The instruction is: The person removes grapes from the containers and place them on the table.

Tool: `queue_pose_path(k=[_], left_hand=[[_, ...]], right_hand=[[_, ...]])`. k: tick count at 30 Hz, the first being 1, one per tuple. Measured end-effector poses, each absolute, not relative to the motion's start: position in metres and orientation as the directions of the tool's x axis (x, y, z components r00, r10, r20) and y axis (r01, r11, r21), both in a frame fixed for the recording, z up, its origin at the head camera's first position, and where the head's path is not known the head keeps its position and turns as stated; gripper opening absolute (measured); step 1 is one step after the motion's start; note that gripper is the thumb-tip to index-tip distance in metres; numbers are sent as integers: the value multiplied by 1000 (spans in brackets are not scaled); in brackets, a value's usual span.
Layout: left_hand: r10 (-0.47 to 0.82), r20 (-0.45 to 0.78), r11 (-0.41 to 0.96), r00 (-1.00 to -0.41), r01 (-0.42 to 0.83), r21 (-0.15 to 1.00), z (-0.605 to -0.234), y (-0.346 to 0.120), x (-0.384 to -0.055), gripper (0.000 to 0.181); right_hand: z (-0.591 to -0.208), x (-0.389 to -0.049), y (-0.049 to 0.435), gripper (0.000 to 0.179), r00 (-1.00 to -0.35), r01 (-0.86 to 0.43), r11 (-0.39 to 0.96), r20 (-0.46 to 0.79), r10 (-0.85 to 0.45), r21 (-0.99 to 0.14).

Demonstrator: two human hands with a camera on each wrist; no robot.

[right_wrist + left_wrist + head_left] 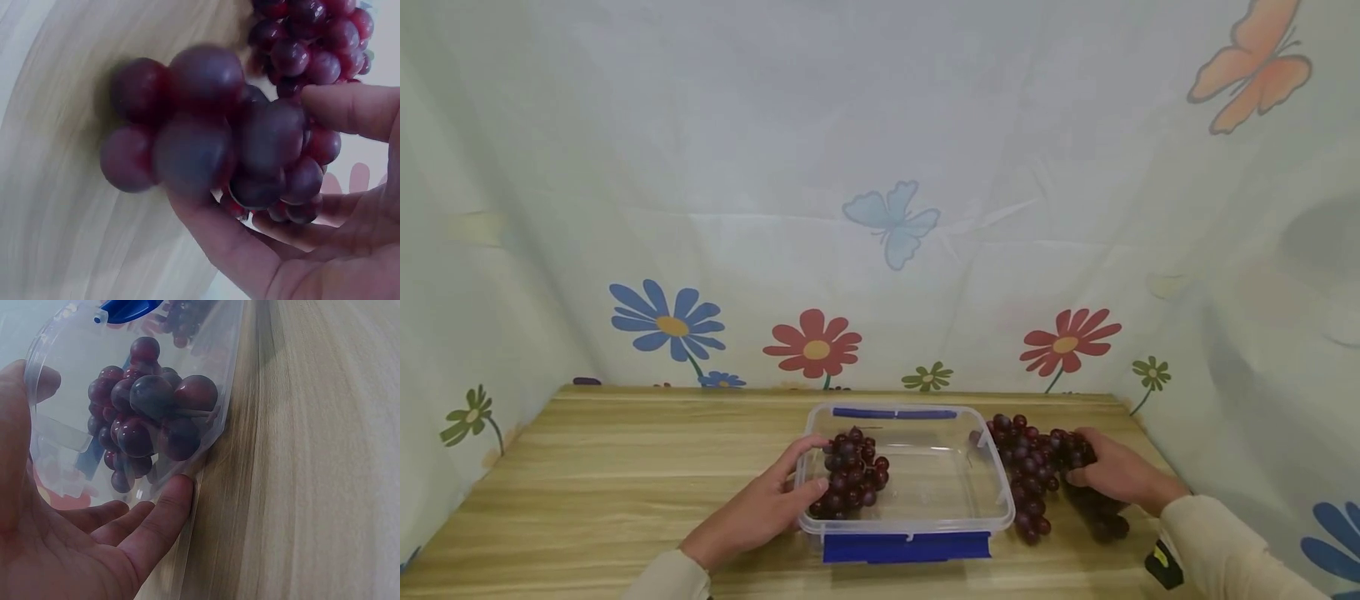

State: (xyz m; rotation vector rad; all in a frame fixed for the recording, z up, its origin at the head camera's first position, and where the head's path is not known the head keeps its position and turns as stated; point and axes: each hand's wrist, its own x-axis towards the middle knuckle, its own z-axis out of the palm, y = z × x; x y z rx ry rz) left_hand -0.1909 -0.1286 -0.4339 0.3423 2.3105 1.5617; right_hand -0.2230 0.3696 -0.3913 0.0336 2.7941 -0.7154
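A clear plastic food container (1000,492) with blue clips stands on the table. My left hand (763,504) holds its left side, thumb at the rim and fingers along the outer wall in the left wrist view. Inside, at the left end, lies a bunch of dark red grapes (853,475), seen through the plastic (144,406). To the right of the container, my right hand (1120,471) grips another bunch of grapes (194,150) between thumb and fingers. Beside it, against the container's right side, more grapes (1030,467) rest on the table; the boundary between these bunches is hard to tell.
The wood-grain table (647,467) extends left of the container. A small black object with a yellow mark (1163,565) lies near the right sleeve. Behind and at both sides hangs a pale curtain (760,208) printed with flowers and butterflies.
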Motion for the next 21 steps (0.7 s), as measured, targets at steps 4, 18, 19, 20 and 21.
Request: queue_pose_path(k=[4, 18, 19, 20, 21], left_hand=[[374, -128, 368, -918, 21, 930, -434, -129, -191, 51], [395, -140, 357, -908, 11, 934, -433, -129, -192, 54], [397, -136, 357, -907, 16, 934, -433, -129, -192, 54], [398, -135, 355, -907, 17, 935, -433, -129, -192, 54], [397, -136, 360, -908, 18, 933, -434, -128, -192, 54]], right_hand=[[-391, -222, 365, 75, -972, 73, 868, -230, -48, -490], [-385, -219, 365, 82, -965, 79, 874, -256, -53, -479], [-384, -219, 365, 83, -964, 78, 875, -259, -56, -478], [-383, -218, 365, 84, -963, 78, 876, -263, -57, -475], [-383, -218, 365, 85, -962, 80, 876, -267, -57, -476]])
